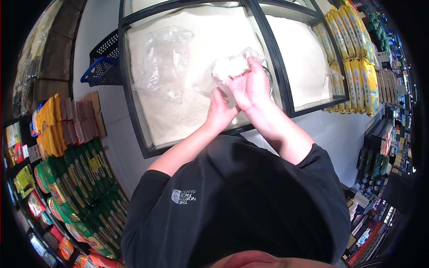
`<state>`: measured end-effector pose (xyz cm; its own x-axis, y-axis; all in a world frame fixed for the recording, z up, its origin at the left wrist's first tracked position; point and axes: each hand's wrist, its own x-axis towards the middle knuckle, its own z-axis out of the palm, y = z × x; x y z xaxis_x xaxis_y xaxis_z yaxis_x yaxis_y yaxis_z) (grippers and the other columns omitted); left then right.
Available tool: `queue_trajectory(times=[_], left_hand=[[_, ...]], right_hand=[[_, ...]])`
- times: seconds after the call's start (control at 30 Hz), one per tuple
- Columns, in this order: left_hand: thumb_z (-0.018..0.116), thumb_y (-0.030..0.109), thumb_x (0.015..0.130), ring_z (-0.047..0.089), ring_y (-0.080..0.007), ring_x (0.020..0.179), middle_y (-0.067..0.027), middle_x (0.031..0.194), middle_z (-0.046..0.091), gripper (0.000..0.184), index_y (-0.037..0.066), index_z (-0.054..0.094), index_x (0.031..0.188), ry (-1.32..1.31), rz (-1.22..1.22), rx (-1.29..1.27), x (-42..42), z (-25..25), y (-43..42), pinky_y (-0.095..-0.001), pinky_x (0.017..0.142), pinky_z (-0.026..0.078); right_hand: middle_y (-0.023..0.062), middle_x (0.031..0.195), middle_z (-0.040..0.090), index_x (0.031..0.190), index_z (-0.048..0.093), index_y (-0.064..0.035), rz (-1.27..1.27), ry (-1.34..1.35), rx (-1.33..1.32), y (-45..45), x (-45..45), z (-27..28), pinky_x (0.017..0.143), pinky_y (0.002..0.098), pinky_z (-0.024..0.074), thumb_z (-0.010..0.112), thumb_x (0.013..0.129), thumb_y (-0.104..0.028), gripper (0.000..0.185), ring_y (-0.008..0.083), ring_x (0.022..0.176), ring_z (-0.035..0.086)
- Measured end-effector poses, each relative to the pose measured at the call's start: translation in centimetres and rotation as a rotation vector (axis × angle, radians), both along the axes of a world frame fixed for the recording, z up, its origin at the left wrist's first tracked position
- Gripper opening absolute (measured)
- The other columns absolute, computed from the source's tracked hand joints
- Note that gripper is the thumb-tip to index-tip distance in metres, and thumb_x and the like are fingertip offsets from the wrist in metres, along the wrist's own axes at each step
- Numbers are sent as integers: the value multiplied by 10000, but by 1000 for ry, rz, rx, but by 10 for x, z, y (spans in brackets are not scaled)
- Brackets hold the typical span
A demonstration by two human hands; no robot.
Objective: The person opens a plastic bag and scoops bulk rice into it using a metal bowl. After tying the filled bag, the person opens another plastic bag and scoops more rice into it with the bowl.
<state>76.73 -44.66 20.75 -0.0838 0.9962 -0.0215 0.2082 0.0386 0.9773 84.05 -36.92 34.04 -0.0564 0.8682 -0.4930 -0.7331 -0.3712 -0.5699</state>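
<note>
Bagful of white stuff held up over the bin, divider pretty close on the right

So the right grip (251,85) is closed around a see-through bag of white stuff (230,68), and the left grip (220,108) is just below it, fingers curled, can't tell if they're pinching any plastic. Right beside the right grip there's a round metal rim (271,82), partly hidden, then the dark divider (278,67). The near frame edge (154,151) runs under the forearms. Roomier side is ahead and left, over the pale fill (210,27), with a loose plastic bag (164,62) lying out left.
</note>
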Motion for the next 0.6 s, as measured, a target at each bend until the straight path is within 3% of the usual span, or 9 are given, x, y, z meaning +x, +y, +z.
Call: queue_trajectory(times=[0.13, 0.23, 0.33, 0.4, 0.43, 0.53, 0.57, 0.6], left_hand=[[762, 151, 838, 579, -308, 941, -199, 1059, 519, 533, -60, 430, 1198, -26, 104, 109, 11, -29, 29, -432, 835, 506], [724, 118, 842, 611, -318, 990, -226, 1097, 560, 443, -45, 487, 1179, -19, 235, 25, 1, -36, 37, -430, 872, 511], [708, 100, 839, 652, -299, 991, -213, 1098, 632, 368, -10, 551, 1153, 82, 226, -150, -19, -24, 28, -408, 873, 529], [701, 92, 835, 681, -279, 973, -181, 1072, 683, 327, 17, 588, 1132, 6, 246, -221, -28, -11, 19, -388, 865, 543], [706, 94, 839, 700, -234, 909, -131, 1010, 715, 353, 31, 590, 1166, 30, 270, -133, -32, -16, 15, -362, 833, 556], [693, 84, 862, 700, -203, 919, -121, 1035, 723, 321, 33, 590, 1162, 12, 283, -122, -47, -8, 5, -338, 848, 555], [670, 76, 890, 700, -181, 884, -106, 997, 732, 281, 38, 590, 1157, 17, 285, -111, -51, -3, 2, -330, 823, 552], [665, 77, 895, 699, -180, 869, -100, 971, 731, 278, 38, 588, 1160, 38, 301, -110, -55, 3, 0, -329, 814, 551]], right_hand=[[148, 1538, 333, 1498, 294, -158, 34, 38, -2, 1, -7, -10, 1066, 706, 401, 380, 1096, -317, 441, 378, 1386, 432], [132, 1523, 381, 1500, 315, -158, 38, 47, -3, 4, -5, -10, 1063, 680, 412, 378, 1097, -338, 446, 352, 1358, 468], [153, 1451, 480, 1470, 412, -75, 34, -33, 45, 11, 1, -9, 1075, 646, 444, 457, 1084, -363, 483, 388, 1354, 484], [122, 1405, 526, 1454, 469, -96, 109, -180, 84, 17, 10, -8, 1021, 575, 488, 475, 1081, -358, 456, 333, 1288, 542], [106, 1382, 549, 1446, 497, -106, 145, -252, 104, 22, 16, -8, 995, 540, 509, 484, 1080, -355, 444, 306, 1255, 571], [48, 1276, 628, 1381, 597, -132, 294, -501, 191, 35, 33, -19, 920, 421, 516, 518, 1068, -361, 395, 205, 1138, 622], [5, 1170, 677, 1270, 694, -131, 314, -617, 173, 39, 37, -20, 872, 338, 501, 566, 1048, -377, 355, 127, 1065, 615], [0, 1139, 685, 1236, 710, -126, 324, -653, 193, 42, 41, -24, 857, 325, 495, 595, 1033, -381, 345, 115, 1033, 608]])
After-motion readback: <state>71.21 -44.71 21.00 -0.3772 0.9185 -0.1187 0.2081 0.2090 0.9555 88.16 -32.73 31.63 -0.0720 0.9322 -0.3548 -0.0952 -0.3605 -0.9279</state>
